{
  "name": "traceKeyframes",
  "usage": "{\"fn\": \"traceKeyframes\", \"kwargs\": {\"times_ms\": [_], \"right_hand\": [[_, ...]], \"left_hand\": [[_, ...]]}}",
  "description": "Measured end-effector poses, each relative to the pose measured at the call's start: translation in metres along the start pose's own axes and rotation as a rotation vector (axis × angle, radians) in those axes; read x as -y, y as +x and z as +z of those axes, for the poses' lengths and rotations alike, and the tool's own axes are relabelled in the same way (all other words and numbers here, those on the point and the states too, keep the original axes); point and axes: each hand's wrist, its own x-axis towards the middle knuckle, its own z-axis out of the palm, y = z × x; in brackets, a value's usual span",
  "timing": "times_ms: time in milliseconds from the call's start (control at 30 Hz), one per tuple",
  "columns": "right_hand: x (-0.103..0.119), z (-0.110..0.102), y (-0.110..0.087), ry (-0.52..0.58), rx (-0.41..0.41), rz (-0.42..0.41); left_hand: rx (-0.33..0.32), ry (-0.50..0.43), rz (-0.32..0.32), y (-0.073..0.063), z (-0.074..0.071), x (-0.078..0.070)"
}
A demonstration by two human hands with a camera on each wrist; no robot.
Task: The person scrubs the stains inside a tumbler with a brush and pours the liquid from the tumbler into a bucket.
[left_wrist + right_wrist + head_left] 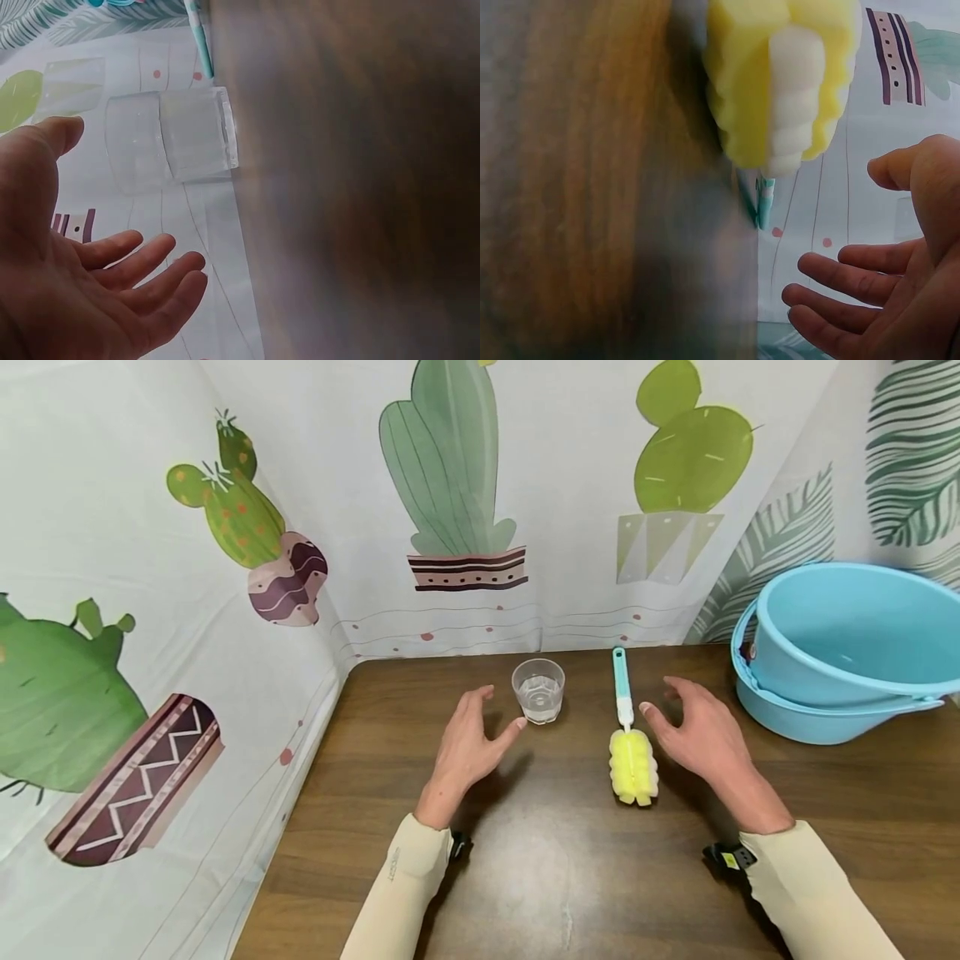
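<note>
A clear cup [538,692] with water in it stands upright toward the back of the table. Just left of it, my left hand [471,743] is held with thumb and fingers apart, gripping nothing. In the left wrist view the cup [172,139] appears beyond the thumb and spread fingers. Right of the cup lies a sponge bottle brush, its yellow and white head [633,767] toward me and its teal handle [621,677] pointing to the wall. My right hand [701,731] hovers at the brush's right side, fingers parted around nothing. The sponge head [784,82] looms close in the right wrist view.
At the right rear of the brown wooden table [525,868] stands a light blue bucket [847,643] with its handle hanging down. A white cloth printed with cacti [457,468] hangs behind the table and along its left side.
</note>
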Motion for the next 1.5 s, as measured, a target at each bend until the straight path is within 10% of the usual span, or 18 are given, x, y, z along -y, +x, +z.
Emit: {"fn": "traceKeyframes", "kwargs": {"times_ms": [1500], "right_hand": [[-0.001,0.015,0.049,0.188,0.257,0.276]], "left_hand": [[0.087,-0.359,-0.119,0.043,0.039,-0.009]]}}
